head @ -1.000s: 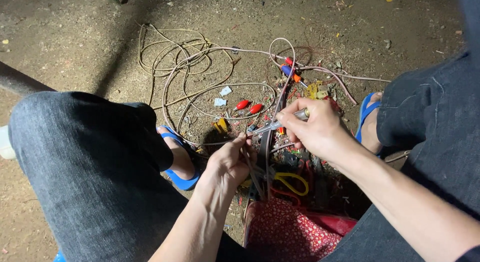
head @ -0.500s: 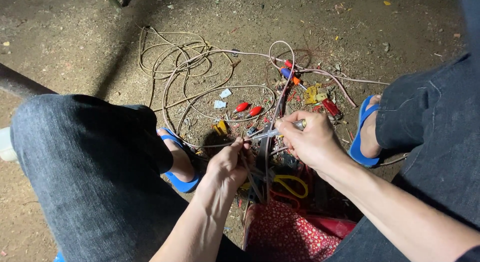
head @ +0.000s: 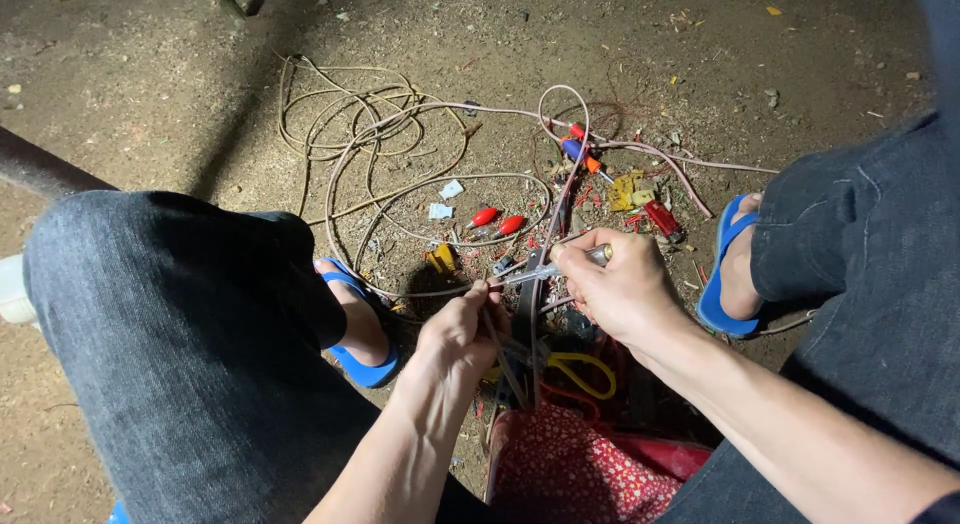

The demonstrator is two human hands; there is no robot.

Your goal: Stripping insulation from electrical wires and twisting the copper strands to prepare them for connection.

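We see the right hand (head: pixel 622 287) curled around a slim metal tool (head: pixel 560 267) with a brass-coloured end, its silver tip pointing left toward the other hand. The left hand (head: pixel 462 332) is closed in a pinch on the ends of thin dark wires (head: pixel 500 349) that run down between the 2 hands; the tool's tip meets those wires just above the left fingertips. We cannot tell whether the tool is a tester or a plain screwdriver.

Just below the hands lie yellow-handled scissors (head: pixel 583 372), partly hidden by the wires, and under them a red patterned cloth (head: pixel 575 469) at the lower edge of the view.

Beyond the hands, on the dirt ground (head: pixel 150 74), a long pale cable (head: pixel 350 134) lies in loose coils and loops, one strand running right toward the far knee. Inside those loops sit 2 small red connectors (head: pixel 497 221) side by side, 2 white scraps (head: pixel 445 199) near them, a yellow piece (head: pixel 622 192), a red cylindrical part (head: pixel 663 221), and a blue-and-orange connector (head: pixel 577 154) at the foot of a tall wire loop.

Both legs are in dark jeans (head: pixel 180 334), knees spread to either side of the work. Each foot wears a blue sandal: the left sandal (head: pixel 360 329) close beside the left hand, the right sandal (head: pixel 722 274) just beside the right hand. A dark pipe (head: pixel 40 169) crosses the left edge.
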